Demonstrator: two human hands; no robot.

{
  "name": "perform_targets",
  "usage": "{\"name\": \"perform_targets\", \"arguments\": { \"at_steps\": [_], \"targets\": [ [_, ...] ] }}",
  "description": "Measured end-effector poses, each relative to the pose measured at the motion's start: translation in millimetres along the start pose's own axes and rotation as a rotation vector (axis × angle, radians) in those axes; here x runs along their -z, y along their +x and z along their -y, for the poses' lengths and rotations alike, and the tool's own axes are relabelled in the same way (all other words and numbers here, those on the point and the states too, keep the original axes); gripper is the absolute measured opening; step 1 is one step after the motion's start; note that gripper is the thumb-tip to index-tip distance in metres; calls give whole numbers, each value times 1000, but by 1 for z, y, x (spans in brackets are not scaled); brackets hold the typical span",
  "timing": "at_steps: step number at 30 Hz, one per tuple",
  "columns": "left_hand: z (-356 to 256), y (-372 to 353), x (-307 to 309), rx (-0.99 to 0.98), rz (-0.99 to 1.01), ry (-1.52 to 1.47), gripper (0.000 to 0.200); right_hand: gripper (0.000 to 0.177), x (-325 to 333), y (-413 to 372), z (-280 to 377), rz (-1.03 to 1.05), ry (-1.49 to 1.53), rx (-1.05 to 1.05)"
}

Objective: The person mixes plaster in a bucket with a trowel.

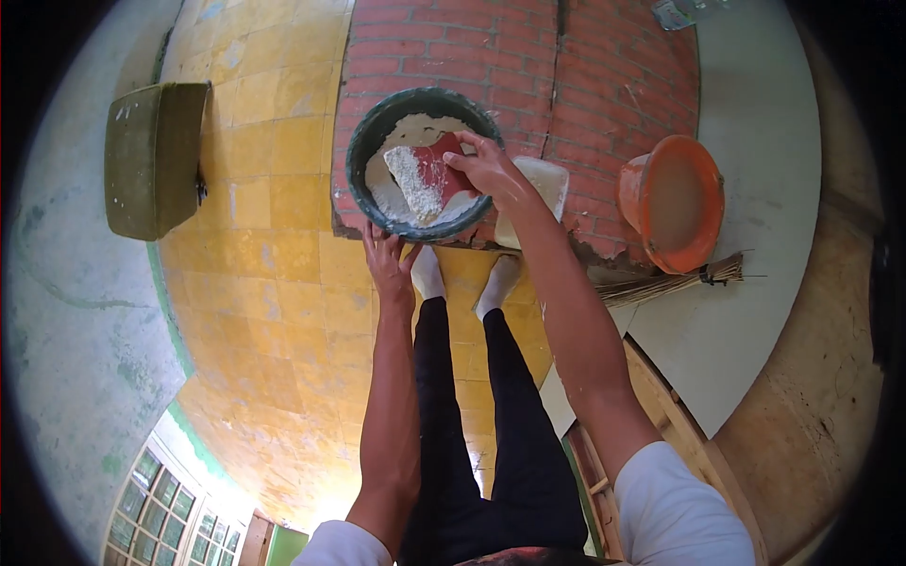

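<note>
A dark green round basin (362, 200) stands at the edge of the red brick-patterned surface, with pale, wet-looking mix (425, 126) inside. My right hand (479, 165) is closed on a flat red piece (436, 162) over the basin; whitish lumpy mix covers the piece's left part. At the basin's near rim is my left hand (388, 262), its fingers apart and touching the outer wall, holding nothing. A pale rectangular container (545, 179) lies right of the basin, partly hidden by my right forearm.
An orange basin (651, 203) with greyish contents stands at the right, beside a bundle of thin sticks (661, 287). A dark green box-like object (156, 160) is at the left. Clear plastic (675, 13) lies at the top right. My feet stand on yellow tiles (283, 283).
</note>
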State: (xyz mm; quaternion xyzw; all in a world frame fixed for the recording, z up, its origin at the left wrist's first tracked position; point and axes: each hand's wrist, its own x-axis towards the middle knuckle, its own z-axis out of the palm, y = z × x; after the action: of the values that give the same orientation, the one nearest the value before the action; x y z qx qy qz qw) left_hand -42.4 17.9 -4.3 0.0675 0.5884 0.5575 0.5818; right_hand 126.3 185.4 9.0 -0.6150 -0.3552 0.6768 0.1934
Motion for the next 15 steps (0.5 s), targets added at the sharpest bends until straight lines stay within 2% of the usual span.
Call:
{"name": "perform_targets", "arguments": {
  "at_steps": [2, 4, 7, 12, 14, 15],
  "targets": [
    [9, -10, -3, 76, -76, -39, 78, 53, 18, -17, 1, -15, 14, 15],
    [20, -17, -7, 81, -63, -36, 72, 54, 39, -34, -3, 13, 33, -7],
    [33, -31, -11, 221, -5, -57, 52, 50, 65, -60, -11, -54, 111, 1],
    [42, -44, -25, 280, 43, 37, 59, 46, 105, -96, -30, -176, 166, -26],
    [41, -50, -31, 319, 37, 69, 58, 44, 110, -116, -21, -347, 192, -45],
    [41, -52, -33, 317, 38, 72, 58, 44, 115, -118, -27, -348, 196, -43]
  ]
}}
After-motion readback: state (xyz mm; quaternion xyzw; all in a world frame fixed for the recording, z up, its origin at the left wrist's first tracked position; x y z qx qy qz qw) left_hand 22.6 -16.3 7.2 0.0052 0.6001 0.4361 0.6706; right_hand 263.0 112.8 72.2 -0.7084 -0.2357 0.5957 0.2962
